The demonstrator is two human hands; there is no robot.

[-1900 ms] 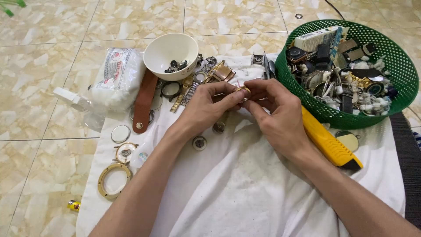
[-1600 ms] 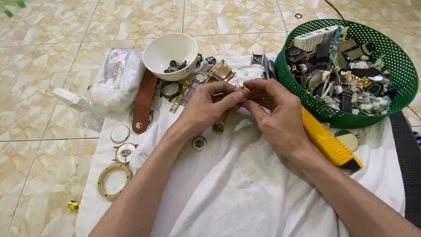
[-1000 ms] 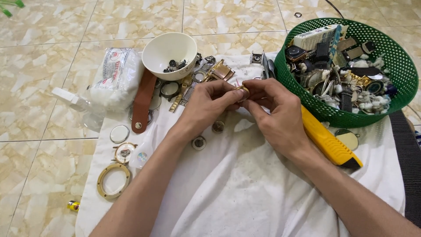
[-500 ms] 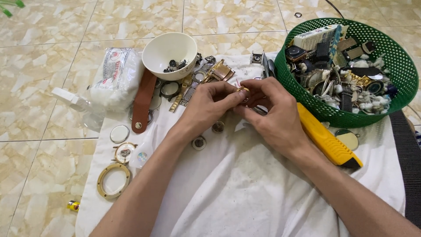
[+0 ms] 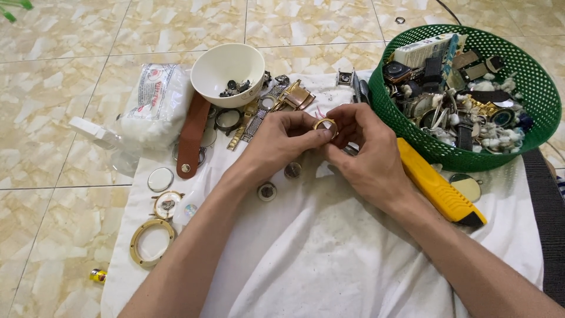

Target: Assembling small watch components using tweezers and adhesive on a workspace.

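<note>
Nearest the camera, two bare forearms stretch across a white cloth [image 5: 329,259] spread on the tiled floor [image 5: 53,118]. The left hand [image 5: 279,141] and right hand [image 5: 362,156] meet in the middle, both grips pinched narrow around one small gold ring [image 5: 324,124], held just above the cloth between thumbs and fingertips. Right beneath the hands lie two small round metal discs [image 5: 266,191], close together. Off to the left edge of the cloth: one gold watch bezel [image 5: 152,242], one watch face [image 5: 167,204], one clear glass lens [image 5: 160,179], and on the tiles a tiny yellow cap [image 5: 97,275]. To the right, one yellow utility knife [image 5: 438,189] lies diagonally, touching the right wrist. Further out, one brown leather strap [image 5: 192,138] runs up to one white bowl [image 5: 228,72] holding dark little parts, with metal bracelets [image 5: 259,115] beside it. A white packet [image 5: 154,100] sits left. Farthest right, one green plastic basket [image 5: 529,76] brims with watches and straps.
</note>
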